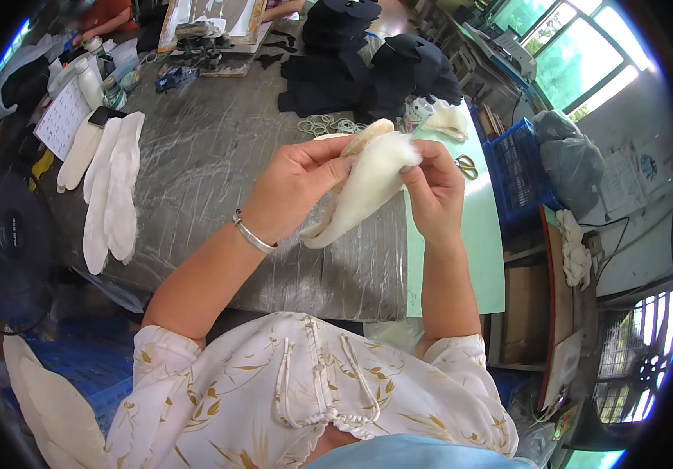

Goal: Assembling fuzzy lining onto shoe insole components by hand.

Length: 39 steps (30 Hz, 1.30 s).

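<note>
Seen from above, a person in a pale floral blouse holds a white fleecy insole-shaped piece (364, 187) in the air over a grey, scuffed counter (211, 156), just in front of the chest. The left hand (297, 184), with a silver bangle (254, 234) at the wrist, closes around the upper part of the piece, thumb across the front and fingers curled behind, where a tan backing layer (367, 133) shows at the top edge. The right hand (434, 187) pinches the fluffy top corner between thumb and fingertips, so both hands are shut on the same piece. The lower tip of the piece hangs free, pointing down toward the counter's near edge. As a judgement, the work on this piece looks to be in the middle: the fleece seems to be being fitted or pressed to its backing at the toe end, and the lower part looks not yet handled. To the left on the counter lie several flat white insole shapes (113, 187) side by side, which may be finished or waiting; which, the view does not tell. Further back sit a heap of black fabric pieces (367, 62), a cluster of pale rubber bands (328, 123), more white fleece (446, 119), and scissors (468, 166) on a light green mat (477, 242). A blue crate (516, 172) stands to the right.
</note>
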### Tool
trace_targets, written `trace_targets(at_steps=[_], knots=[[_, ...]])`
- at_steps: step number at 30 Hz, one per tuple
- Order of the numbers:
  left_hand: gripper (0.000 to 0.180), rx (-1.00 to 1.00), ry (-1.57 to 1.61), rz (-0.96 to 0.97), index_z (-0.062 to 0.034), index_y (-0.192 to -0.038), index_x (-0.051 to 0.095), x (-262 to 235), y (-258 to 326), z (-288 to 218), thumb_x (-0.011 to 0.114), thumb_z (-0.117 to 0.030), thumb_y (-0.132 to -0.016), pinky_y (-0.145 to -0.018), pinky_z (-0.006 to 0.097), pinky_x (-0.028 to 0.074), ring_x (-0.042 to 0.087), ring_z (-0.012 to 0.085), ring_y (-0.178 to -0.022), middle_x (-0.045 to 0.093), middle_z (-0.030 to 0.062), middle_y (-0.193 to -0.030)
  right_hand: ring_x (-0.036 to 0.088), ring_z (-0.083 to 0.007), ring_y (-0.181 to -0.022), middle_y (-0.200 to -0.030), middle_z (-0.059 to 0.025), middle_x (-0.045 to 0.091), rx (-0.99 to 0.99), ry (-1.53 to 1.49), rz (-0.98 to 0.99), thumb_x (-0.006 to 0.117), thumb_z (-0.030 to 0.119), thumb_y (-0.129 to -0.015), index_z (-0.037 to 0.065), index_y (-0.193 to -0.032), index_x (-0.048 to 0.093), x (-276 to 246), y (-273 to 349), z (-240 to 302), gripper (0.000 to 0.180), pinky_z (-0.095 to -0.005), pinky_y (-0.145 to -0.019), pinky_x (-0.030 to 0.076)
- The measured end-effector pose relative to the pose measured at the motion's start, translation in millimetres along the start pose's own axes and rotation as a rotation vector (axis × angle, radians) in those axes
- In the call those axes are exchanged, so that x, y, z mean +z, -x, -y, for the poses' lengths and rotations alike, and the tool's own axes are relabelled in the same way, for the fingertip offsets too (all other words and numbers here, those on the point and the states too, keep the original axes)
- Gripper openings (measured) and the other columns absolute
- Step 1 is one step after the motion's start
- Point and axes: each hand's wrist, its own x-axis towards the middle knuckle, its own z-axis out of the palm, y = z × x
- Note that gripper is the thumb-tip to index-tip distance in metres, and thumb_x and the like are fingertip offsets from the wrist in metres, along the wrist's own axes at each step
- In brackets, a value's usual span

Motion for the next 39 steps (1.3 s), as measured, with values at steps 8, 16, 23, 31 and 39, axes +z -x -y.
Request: trace_targets(at_steps=[8, 16, 23, 31, 39], knots=[[0.037, 0.011, 0.069, 0.038, 0.0067, -0.132, 0.055, -3, 3, 0, 0.052, -0.014, -0.101, -0.085, 0.025, 0.053, 0.065, 0.0104, -0.097, 0.068, 0.0099, -0.111, 0.058, -0.0051, -0.086, -0.099, -0.0002, 0.063, -0.009, 0.084, -0.079, 0.059, 0.002, -0.097, 0.000, -0.115, 0.057, 8, -1, 1, 0.018, -0.0197, -0.076, 0.046], [0.037, -0.017, 0.043, 0.075, 0.0057, -0.135, 0.053, 2, 6, -11, 0.050, -0.011, -0.102, -0.097, 0.030, 0.051, 0.062, 0.0146, -0.109, 0.064, 0.0117, -0.122, 0.060, -0.0077, -0.092, -0.103, -0.0026, 0.065, -0.021, 0.067, -0.054, 0.060, 0.003, -0.097, 0.000, -0.115, 0.057, 2, -1, -2, 0.019, -0.0216, -0.082, 0.046], [0.039, 0.017, 0.014, 0.068, 0.0061, -0.135, 0.052, 2, 14, -12, 0.050, -0.013, -0.102, -0.096, 0.028, 0.050, 0.062, 0.0130, -0.109, 0.064, 0.0109, -0.122, 0.061, -0.0078, -0.092, -0.103, -0.0032, 0.066, 0.006, 0.053, -0.055, 0.061, 0.005, -0.097, -0.001, -0.117, 0.057, 6, 1, -2, 0.021, -0.0216, -0.083, 0.046], [0.037, 0.059, -0.017, 0.074, 0.0061, -0.132, 0.055, -3, 13, -16, 0.049, -0.015, -0.103, -0.092, 0.027, 0.052, 0.064, 0.0124, -0.102, 0.067, 0.0106, -0.115, 0.063, -0.0086, -0.088, -0.099, -0.0037, 0.067, 0.003, -0.021, -0.069, 0.060, 0.004, -0.096, 0.000, -0.115, 0.058, 7, -3, -4, 0.019, -0.0218, -0.077, 0.049], [0.034, 0.014, 0.012, 0.070, 0.0067, -0.130, 0.057, -6, 14, -19, 0.048, -0.011, -0.101, -0.089, 0.026, 0.052, 0.064, 0.0111, -0.100, 0.068, 0.0104, -0.112, 0.063, -0.0130, -0.098, -0.110, -0.0087, 0.066, -0.139, -0.066, 0.010, 0.060, 0.003, -0.097, 0.001, -0.114, 0.053, -1, -2, -19, 0.018, -0.0268, -0.088, 0.048]])
